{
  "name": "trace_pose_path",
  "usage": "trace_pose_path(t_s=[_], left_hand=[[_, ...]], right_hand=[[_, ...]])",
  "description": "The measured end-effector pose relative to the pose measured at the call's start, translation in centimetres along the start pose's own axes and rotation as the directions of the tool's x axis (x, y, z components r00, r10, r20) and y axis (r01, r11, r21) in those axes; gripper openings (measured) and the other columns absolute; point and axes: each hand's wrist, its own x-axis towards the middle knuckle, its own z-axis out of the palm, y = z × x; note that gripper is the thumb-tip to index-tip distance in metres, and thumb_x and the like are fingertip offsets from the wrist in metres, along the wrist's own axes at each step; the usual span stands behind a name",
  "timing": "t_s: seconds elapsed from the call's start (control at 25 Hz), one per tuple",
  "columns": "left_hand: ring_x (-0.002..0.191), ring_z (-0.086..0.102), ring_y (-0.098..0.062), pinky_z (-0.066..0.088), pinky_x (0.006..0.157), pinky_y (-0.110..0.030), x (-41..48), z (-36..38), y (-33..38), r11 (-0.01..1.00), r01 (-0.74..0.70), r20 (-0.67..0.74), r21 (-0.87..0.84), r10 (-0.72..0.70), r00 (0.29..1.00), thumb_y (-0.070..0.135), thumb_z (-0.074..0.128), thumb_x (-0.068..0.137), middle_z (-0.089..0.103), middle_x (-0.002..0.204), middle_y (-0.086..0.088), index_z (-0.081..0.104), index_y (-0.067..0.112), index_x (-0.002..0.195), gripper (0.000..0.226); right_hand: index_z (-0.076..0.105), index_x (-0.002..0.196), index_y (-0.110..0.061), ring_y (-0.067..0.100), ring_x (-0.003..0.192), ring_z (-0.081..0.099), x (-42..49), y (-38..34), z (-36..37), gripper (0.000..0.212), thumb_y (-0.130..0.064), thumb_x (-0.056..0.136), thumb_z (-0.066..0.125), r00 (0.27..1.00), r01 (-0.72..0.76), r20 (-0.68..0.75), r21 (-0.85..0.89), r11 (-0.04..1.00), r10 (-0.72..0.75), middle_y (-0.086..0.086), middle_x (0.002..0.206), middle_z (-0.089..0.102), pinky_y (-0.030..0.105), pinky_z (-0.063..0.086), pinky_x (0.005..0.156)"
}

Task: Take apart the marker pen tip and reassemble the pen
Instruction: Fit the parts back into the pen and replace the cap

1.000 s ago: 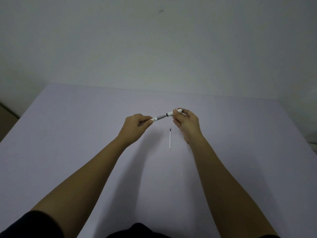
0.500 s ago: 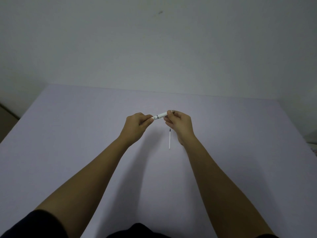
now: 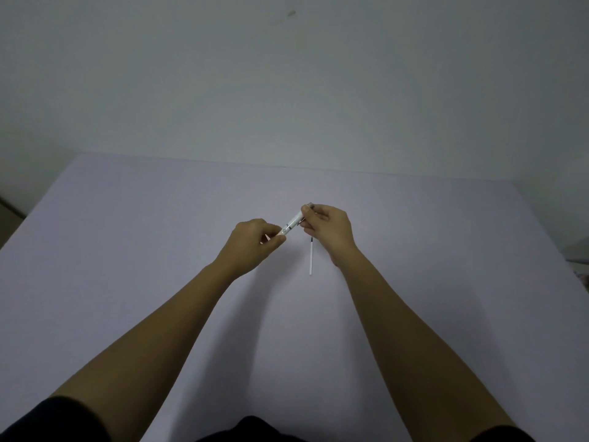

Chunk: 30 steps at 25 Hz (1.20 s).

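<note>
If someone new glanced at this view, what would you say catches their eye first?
Two bare forearms converge on the middle of the pale table, where the left hand and right hand hold a small white marker pen between them, raised and tilted up toward the right. Just below the right hand, a thin white stick with a dark tip lies alone on the table.

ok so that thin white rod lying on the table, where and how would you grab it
Pinch the thin white rod at mid-length on its white shaft, coming from above with fingertips on its left and right sides. It lies flat and free on the table, running away from the person, dark tip at the far end; avoiding that tip is probably wise.
</note>
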Motion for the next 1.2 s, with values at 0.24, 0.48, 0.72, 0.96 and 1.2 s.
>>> trace_pose_path(t_s=[0.24, 0.48, 0.72, 0.96, 1.2], left_hand=[[0.044, 0.041, -0.009, 0.032, 0.045, -0.013, 1.1, 3.6, -0.7, 0.977, 0.192, -0.032, -0.093, -0.196, 0.980, 0.023, 0.059, 0.088, 0.047, 0.048, -0.009, 0.059, 0.002, 0.059, 0.036], [0.038, 0.034, -0.011, 0.030, 0.038, -0.013, 2.4, 8.4, -2.8, 0.915, 0.390, 0.003, -0.102, -0.391, 0.920, 0.020, 0.057, 0.090, 0.041, 0.044, -0.002, 0.059, 0.000, 0.059, 0.037], [0.059, 0.044, -0.021, 0.031, 0.054, -0.029, 2.9, 12.4, -4.2, 0.896, 0.443, -0.018, 0.026, -0.443, 0.896, 0.021, 0.049, 0.095, 0.051, 0.062, -0.014, 0.065, -0.007, 0.079, 0.036], [0.069, 0.054, -0.031, 0.039, 0.060, -0.036, 2.4, 13.7, -4.8, 0.912, 0.387, -0.057, 0.132, -0.383, 0.922, 0.020, 0.043, 0.097, 0.061, 0.085, -0.023, 0.062, -0.006, 0.097, 0.033], [0.073, 0.055, -0.033, 0.034, 0.061, -0.032, 2.2, 13.9, -5.0, 0.916, 0.367, -0.057, 0.162, -0.362, 0.930, 0.021, 0.041, 0.097, 0.060, 0.087, -0.022, 0.060, -0.004, 0.097, 0.031]], right_hand=[[0.064, 0.101, -0.007, 0.028, 0.100, 0.064, 1.2, 3.5, -1.0, 0.036, -0.033, 0.098, 0.040, 0.998, -0.017, -0.069, -0.399, 0.917, -0.011, 0.012, 0.099, 0.070, 0.037, 0.049, 0.088], [0.030, 0.144, -0.002, 0.023, 0.146, 0.019, 1.3, 12.0, -3.5, 0.046, -0.019, 0.102, 0.029, 0.999, -0.046, -0.046, -0.709, 0.704, 0.019, 0.013, 0.156, 0.026, 0.032, 0.014, 0.118], [0.008, 0.150, -0.008, 0.024, 0.149, -0.001, 0.1, 17.4, -3.6, 0.054, -0.028, 0.101, 0.022, 0.996, -0.013, 0.026, -0.902, 0.431, 0.084, 0.009, 0.161, 0.001, 0.040, 0.002, 0.119], [0.008, 0.149, -0.009, 0.023, 0.149, 0.002, 0.0, 18.4, -3.2, 0.056, -0.030, 0.100, 0.024, 1.000, -0.014, -0.007, -0.929, 0.371, 0.020, 0.008, 0.161, 0.004, 0.039, 0.000, 0.119], [0.009, 0.149, -0.009, 0.022, 0.149, 0.004, 0.0, 18.5, -3.1, 0.056, -0.030, 0.100, 0.025, 1.000, -0.020, -0.019, -0.930, 0.367, 0.005, 0.008, 0.161, 0.006, 0.038, 0.001, 0.119]])
